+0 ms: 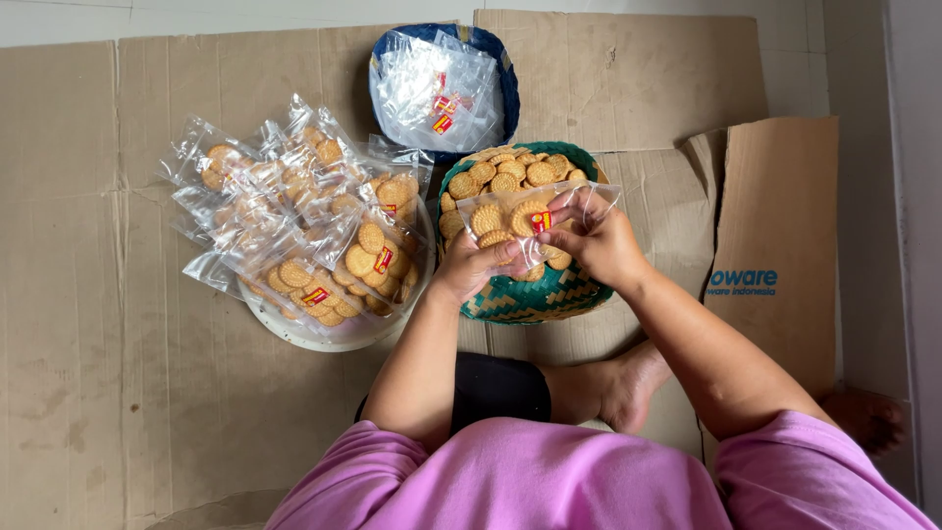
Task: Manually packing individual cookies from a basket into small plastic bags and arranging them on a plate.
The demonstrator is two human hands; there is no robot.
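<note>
flattened brown cardboard (118, 324) covers a pale tiled floor (196, 15) in soft daylight.

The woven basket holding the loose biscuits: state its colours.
Green and tan woven basket, clearest in the head view.

Flattened cardboard sheets (118, 324) cover the floor. On them sits a white plate (324, 337) heaped with sealed clear bags of round biscuits (304, 221). Behind it, a blue basket (505, 74) holds empty clear bags (432, 88). A pale tiled floor (883, 59) shows at the edges.
</note>
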